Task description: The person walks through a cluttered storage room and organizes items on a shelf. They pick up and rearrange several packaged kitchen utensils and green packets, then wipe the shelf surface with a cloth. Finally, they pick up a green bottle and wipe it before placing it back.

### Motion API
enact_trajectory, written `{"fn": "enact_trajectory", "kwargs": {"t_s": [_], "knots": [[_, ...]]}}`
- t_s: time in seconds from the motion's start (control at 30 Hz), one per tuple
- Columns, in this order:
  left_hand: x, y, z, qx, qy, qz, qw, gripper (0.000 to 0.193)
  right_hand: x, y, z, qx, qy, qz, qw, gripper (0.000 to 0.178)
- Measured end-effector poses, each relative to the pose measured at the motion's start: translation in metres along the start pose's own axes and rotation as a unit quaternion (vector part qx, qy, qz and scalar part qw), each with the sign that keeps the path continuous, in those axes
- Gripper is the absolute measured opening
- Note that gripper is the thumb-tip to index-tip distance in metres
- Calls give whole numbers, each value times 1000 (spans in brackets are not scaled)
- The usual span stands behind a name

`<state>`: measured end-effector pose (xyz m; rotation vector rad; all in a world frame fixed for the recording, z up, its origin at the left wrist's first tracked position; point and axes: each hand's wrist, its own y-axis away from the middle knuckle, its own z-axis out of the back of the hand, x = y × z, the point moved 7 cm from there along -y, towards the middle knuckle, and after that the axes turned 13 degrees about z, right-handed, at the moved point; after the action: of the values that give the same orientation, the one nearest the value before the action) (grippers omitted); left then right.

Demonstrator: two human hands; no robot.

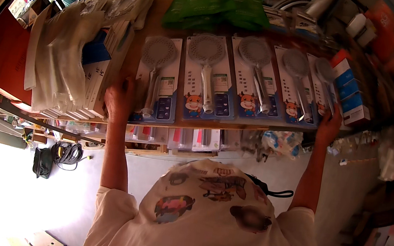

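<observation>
Several blister-packed shower heads [253,75] lie side by side in a row on a wooden shelf, each on a printed card with a blue lower part. By the left end of the row is my left hand [119,99], between the leftmost shower head pack [156,79] and a stack of flat white boxes [104,75]. Its fingers look stretched out, partly in shadow. At the other end, my right hand [329,126] touches the lower right edge of the rightmost shower head pack [323,81]. Those fingers point up along the edge, apart and not wrapped round it.
Green packets [215,10] lie behind the row. Long pale plastic-wrapped packs [57,60] and an orange-red box [1,58] stand left. Blue-and-white boxes [351,93] adjoin the right end. Below is a lower shelf of more packs [205,138]; a coiled black cable [68,155] lies on the floor.
</observation>
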<state>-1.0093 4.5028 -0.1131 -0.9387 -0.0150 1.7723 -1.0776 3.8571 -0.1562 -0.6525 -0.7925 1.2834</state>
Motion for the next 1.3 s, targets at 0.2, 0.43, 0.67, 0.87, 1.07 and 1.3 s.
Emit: {"fn": "enact_trajectory", "kwargs": {"t_s": [0.2, 0.43, 0.67, 0.87, 1.07, 1.3], "knots": [[10, -6, -27, 76, 32, 12, 997, 25, 1, 0, 3, -10, -2, 18, 1000, 33], [26, -6, -32, 92, 92, 42, 991, 27, 2, 3, 1, -16, -33, -3, 999, 32], [25, -5, -28, 96, 68, 74, 990, 28, -1, 4, -4, -15, -23, -16, 999, 32], [18, -3, -24, 84, 88, 57, 991, 29, -4, 5, -7, 6, -41, -38, 998, 33], [22, -7, -33, 80, 62, 32, 994, 28, -45, -1, -14, 71, -55, -27, 996, 37], [16, -9, -31, 81, 28, 22, 996, 28, 101, -25, 6, 12, -119, 108, 987, 27]]}}
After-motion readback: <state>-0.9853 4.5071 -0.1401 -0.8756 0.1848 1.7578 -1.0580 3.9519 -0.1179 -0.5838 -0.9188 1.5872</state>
